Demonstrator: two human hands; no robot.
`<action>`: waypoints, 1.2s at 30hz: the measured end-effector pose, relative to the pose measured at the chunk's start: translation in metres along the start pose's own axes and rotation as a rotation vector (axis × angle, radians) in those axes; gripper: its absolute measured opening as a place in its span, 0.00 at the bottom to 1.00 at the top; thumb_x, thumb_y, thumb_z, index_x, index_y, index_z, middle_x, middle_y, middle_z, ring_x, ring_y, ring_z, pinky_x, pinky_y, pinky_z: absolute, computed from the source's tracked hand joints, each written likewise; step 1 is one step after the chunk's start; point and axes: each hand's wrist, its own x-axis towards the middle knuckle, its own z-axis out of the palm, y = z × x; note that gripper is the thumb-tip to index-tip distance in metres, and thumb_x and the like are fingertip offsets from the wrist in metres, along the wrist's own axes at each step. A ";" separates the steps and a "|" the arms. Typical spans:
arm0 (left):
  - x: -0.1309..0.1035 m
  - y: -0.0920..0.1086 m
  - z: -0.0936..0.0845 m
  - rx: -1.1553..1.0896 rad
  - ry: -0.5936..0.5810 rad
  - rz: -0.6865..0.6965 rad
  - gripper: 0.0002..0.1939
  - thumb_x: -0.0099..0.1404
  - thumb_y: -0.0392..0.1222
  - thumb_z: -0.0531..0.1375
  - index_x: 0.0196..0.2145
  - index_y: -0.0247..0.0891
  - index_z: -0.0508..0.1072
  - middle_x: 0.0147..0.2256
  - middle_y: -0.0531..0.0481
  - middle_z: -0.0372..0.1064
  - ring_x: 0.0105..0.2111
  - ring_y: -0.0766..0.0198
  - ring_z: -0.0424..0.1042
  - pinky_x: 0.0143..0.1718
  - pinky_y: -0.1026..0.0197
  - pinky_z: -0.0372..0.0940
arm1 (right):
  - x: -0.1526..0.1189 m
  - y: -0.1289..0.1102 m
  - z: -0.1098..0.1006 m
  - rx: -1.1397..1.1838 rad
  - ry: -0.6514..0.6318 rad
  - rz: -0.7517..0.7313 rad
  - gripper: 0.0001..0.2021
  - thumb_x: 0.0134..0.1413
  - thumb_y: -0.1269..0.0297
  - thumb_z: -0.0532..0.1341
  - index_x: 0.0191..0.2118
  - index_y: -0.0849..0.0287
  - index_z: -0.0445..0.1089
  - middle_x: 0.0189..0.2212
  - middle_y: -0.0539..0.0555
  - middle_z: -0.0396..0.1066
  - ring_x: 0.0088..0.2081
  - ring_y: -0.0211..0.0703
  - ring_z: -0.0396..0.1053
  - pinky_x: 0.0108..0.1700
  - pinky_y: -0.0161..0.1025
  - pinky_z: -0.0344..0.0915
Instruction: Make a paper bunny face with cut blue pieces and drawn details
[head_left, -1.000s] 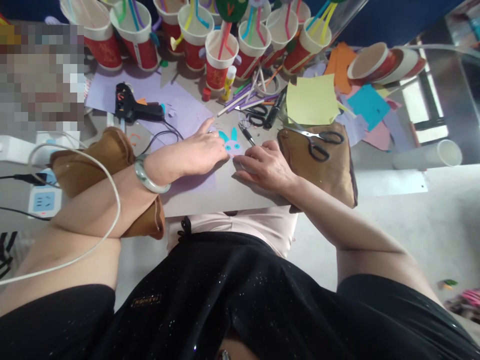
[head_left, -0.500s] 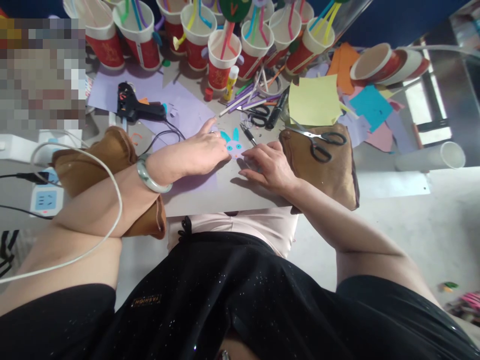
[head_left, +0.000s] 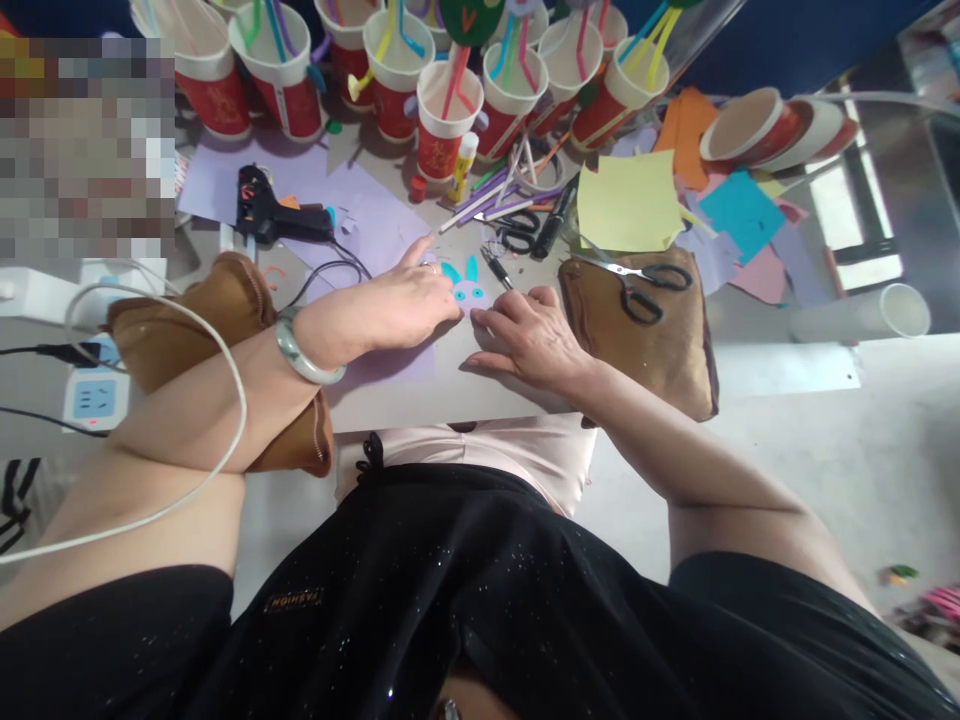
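A small lilac paper rabbit face (head_left: 470,298) with turquoise ears and eyes lies flat on the table, between my two hands. My left hand (head_left: 412,305), with a jade-like bangle at its wrist, presses the face's left edge with curled fingers, while its index finger points away. From the other side, my right hand (head_left: 534,335) lays its fingertips over the face's lower right part, its thumb spread apart below. Those fingers cover the lower part of the face. A black pen (head_left: 496,268) lies just beyond my right fingertips.
Red and white paper cups (head_left: 448,125) with straws line the back. A black glue gun (head_left: 281,215) sits on lilac paper at left. Scissors (head_left: 637,280) rest on a brown cushion (head_left: 675,360) at right. A glue stick (head_left: 463,168) stands by the cups. A white cable (head_left: 238,400) crosses my left arm.
My right hand has shifted slightly left, its fingertips now over the rabbit face's lower part, where an orange spot showed before. My left hand stays in place.
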 end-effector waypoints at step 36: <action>0.006 0.001 -0.012 -0.230 -0.033 -0.087 0.16 0.70 0.32 0.54 0.37 0.43 0.82 0.33 0.50 0.77 0.48 0.55 0.76 0.72 0.37 0.46 | -0.011 -0.004 0.005 0.009 0.084 0.000 0.40 0.68 0.29 0.42 0.55 0.58 0.74 0.44 0.60 0.71 0.42 0.53 0.66 0.54 0.53 0.54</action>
